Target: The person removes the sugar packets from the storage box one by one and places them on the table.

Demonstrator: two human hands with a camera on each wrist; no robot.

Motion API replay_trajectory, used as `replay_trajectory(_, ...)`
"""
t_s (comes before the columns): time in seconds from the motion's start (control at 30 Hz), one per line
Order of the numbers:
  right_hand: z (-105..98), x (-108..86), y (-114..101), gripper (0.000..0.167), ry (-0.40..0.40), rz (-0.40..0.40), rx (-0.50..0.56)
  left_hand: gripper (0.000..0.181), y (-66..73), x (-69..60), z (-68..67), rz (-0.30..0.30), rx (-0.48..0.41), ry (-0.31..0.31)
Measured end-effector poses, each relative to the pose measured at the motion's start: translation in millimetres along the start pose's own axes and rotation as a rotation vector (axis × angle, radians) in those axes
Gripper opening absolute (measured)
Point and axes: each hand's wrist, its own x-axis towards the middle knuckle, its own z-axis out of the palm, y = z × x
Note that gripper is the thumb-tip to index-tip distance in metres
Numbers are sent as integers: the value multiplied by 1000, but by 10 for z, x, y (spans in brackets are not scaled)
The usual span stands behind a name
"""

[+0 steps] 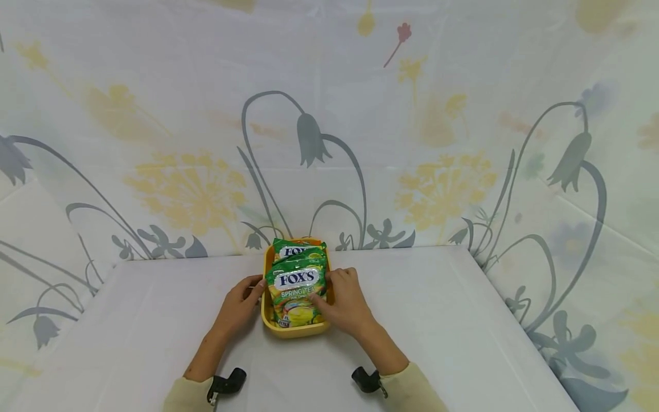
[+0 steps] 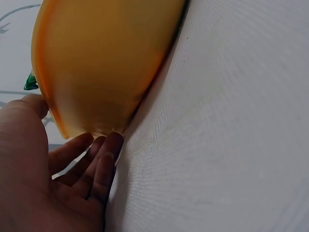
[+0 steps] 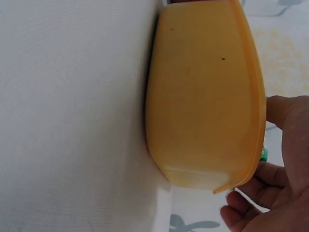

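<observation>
A yellow plastic tray (image 1: pixel 297 331) stands on the white tabletop. Inside it lies a green and yellow FOX'S Spring Tea candy packet (image 1: pixel 297 293), and a second green candy packet (image 1: pixel 301 249) shows behind its top edge. My left hand (image 1: pixel 242 303) holds the tray's left side, its thumb at the rim and its fingers against the outer wall (image 2: pixel 104 63). From the right, my right hand (image 1: pixel 349 300) reaches over the rim. Its thumb lies on the front packet, and its forefinger is at that packet's right edge, the tip partly hidden. Outer fingers stay by the tray wall (image 3: pixel 203 96).
White cloth covers the table (image 1: pixel 432 320). A flower-printed curtain (image 1: pixel 329 137) rises right behind the tray and along both sides. Black wrist mounts (image 1: pixel 229 381) sit at the sleeve cuffs (image 1: pixel 187 395).
</observation>
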Motion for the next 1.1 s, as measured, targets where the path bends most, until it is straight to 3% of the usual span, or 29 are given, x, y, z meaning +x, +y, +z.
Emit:
replay_trajectory(0.6, -7, -21, -2, 64, -125, -32, 20, 52, -6, -23, -7, 9, 16, 3)
replay_trajectory(1.1, -11, 3, -35, 29, -56, 8, 129, 48, 7, -48, -24, 15, 28, 4)
